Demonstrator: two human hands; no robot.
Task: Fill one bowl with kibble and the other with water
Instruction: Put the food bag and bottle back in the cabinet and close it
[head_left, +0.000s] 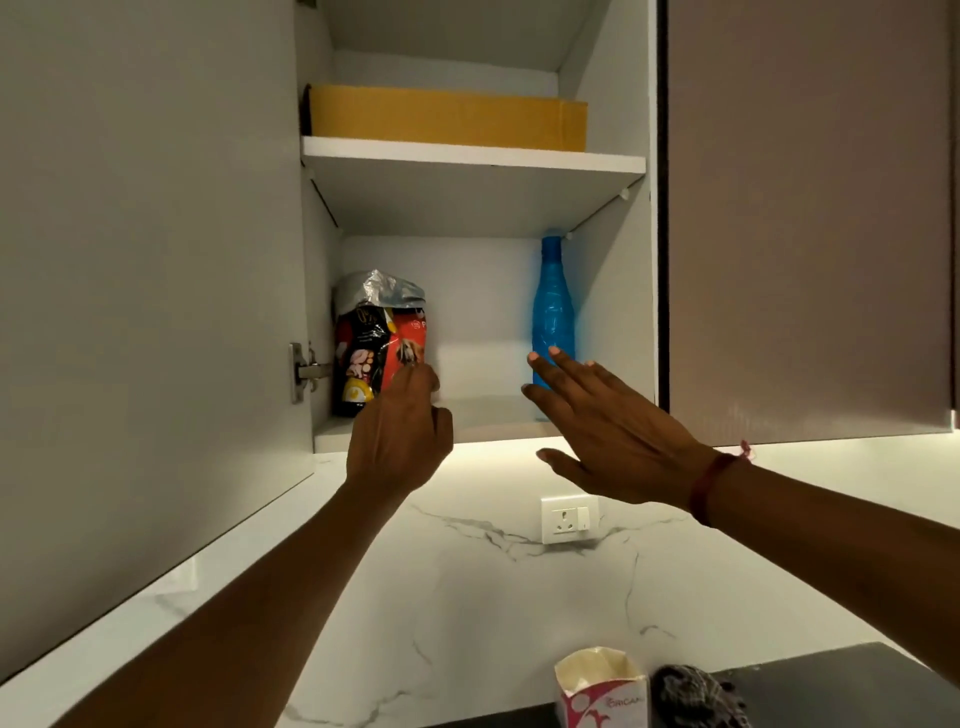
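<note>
Overhead, a wall cabinet (613, 130) stands with its left door (145, 260) swung open and the neighbouring brown door (805, 218) closed. Below it runs a white marble backsplash (467, 597), and a dark bench (841, 675) shows at the lower right. A flat cardboard box (447, 117) fills the upper shelf (467, 156). On the lower shelf (488, 410) stand 2 things, well apart: the kibble bag (374, 332) at the left, its foil top crumpled, and the blue bottle (553, 306) upright by the right wall. The right hand (608, 431) is released, fingers straight and spread, fingertips in front of the bottle's base. The left hand (397, 441) has curled fingers at the bag's lower right corner; whether they grasp it cannot be told. A wall socket (569, 518) sits on the backsplash, and an open pink-and-white carton (602, 686) stands beside a dark cloth (696, 696) on the bench.
</note>
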